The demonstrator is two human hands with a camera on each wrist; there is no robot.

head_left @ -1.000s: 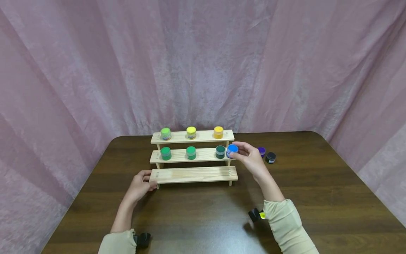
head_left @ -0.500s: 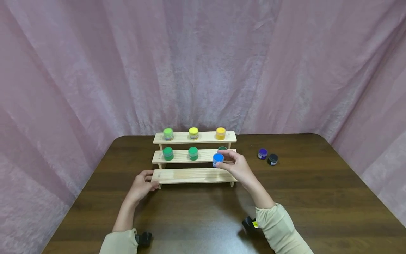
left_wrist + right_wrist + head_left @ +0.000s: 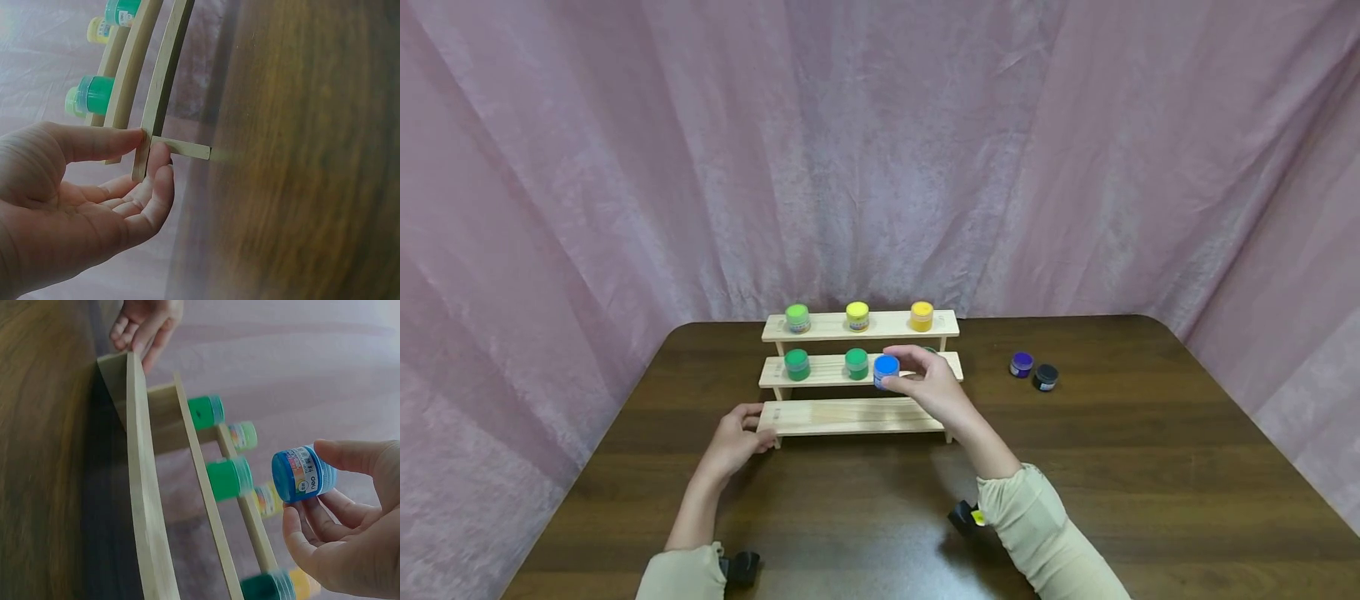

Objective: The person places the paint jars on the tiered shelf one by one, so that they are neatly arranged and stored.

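Observation:
A blue paint jar (image 3: 886,372) is pinched between the thumb and fingers of my right hand (image 3: 928,387), in front of the middle tier of a wooden three-tier stand (image 3: 850,417). The right wrist view shows the labelled blue jar (image 3: 303,474) held clear of the shelves. My left hand (image 3: 730,442) grips the left end of the lowest shelf; in the left wrist view its thumb lies on top with fingers below. Two green jars (image 3: 856,364) sit on the middle shelf. A dark green jar (image 3: 269,586) there is mostly hidden behind my right hand in the head view.
Light green (image 3: 797,318), yellow (image 3: 857,317) and orange-yellow (image 3: 922,317) jars stand on the top shelf. A purple jar (image 3: 1021,364) and a black jar (image 3: 1045,377) sit on the brown table (image 3: 1150,467), right of the stand. A pink curtain (image 3: 880,150) hangs behind.
My right hand has carried the blue jar leftward from the stand's right end, past the dark green jar. My left hand keeps its hold on the bottom shelf.

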